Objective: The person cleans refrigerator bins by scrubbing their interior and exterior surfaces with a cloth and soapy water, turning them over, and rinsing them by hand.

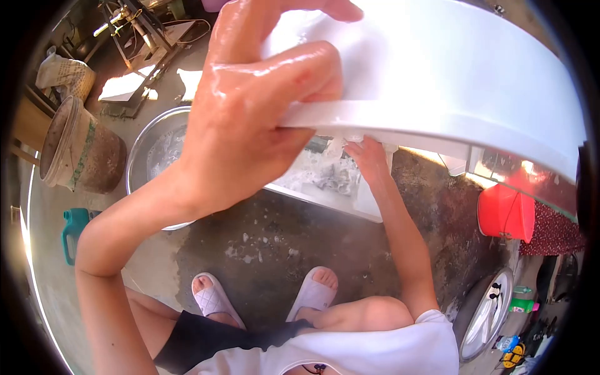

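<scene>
Close to my eyes, my left hand grips the rim of a large, wet white plastic panel, fingers bent over its edge. The panel slants across the upper right and covers what lies behind it. Below it, my right hand reaches into a white rectangular bin with soapy water and thick suds. Its fingers are bent together at the suds near the bin's right end. What they hold, if anything, I cannot make out. Both hands look wet.
A round metal basin with suds stands at the left, beside a dirty bucket and a teal jug. To the right are a red bucket and a metal tray holding white pieces. My slippered feet rest on wet concrete.
</scene>
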Demonstrator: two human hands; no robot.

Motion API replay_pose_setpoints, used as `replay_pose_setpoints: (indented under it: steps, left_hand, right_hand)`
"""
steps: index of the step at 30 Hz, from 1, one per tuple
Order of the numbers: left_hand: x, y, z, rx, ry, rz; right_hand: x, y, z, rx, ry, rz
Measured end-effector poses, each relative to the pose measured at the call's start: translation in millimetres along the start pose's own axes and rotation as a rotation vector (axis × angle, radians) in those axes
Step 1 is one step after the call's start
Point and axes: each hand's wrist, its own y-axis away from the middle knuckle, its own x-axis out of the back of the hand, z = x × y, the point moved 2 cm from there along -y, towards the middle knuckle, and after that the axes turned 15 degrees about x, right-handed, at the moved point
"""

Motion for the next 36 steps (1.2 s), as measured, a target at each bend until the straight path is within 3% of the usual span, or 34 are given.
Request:
replay_pose_setpoints:
  steps: [5, 9, 18, 23, 24, 27, 30, 34, 36]
  left_hand:
    - [-5.6, 17.4, 29.0, 0.165, 0.033, 0.008]
    - [-9.9, 27.6, 36.3, 0.121, 0.031, 0.034]
    - [-1.8, 37.7, 47.6, 0.196, 0.032, -0.125]
    - [5.7, 8.3, 14.2, 0.307, 0.073, -0.105]
    - [10.3, 2.7, 1.1, 0.297, -0.069, -0.118]
    - [22.6, -4.5, -37.9, 0.577, 0.212, -0.142]
    - [28.5, 9.3, -72.4, 0.779, 0.386, -0.024]
    - [29.4, 46.1, -91.2, 0.966, 0.426, 0.064]
    - [30.2, 59.8, -94.2, 1.043, 0.446, 0.078]
  right_hand:
    - [-31.1, -0.2, 26.5, -0.004, 0.058, 0.135]
    - [-29.2, 3.9, 34.8, 0.006, 0.061, 0.094]
    - [-10.4, 20.8, 42.7, -0.022, 0.080, -0.033]
    - [2.0, 23.2, 48.9, 0.031, 0.095, -0.066]
    - [4.6, 22.2, 46.4, 0.062, 0.110, -0.038]
    - [-2.5, 44.4, 13.9, 0.108, 0.328, 0.085]
    - [-9.7, 64.7, -14.7, 0.335, 0.495, 0.140]
    - [-4.9, 73.2, -27.2, 0.451, 0.592, 0.280]
    - [-1.1, 77.2, -28.9, 0.466, 0.684, 0.207]
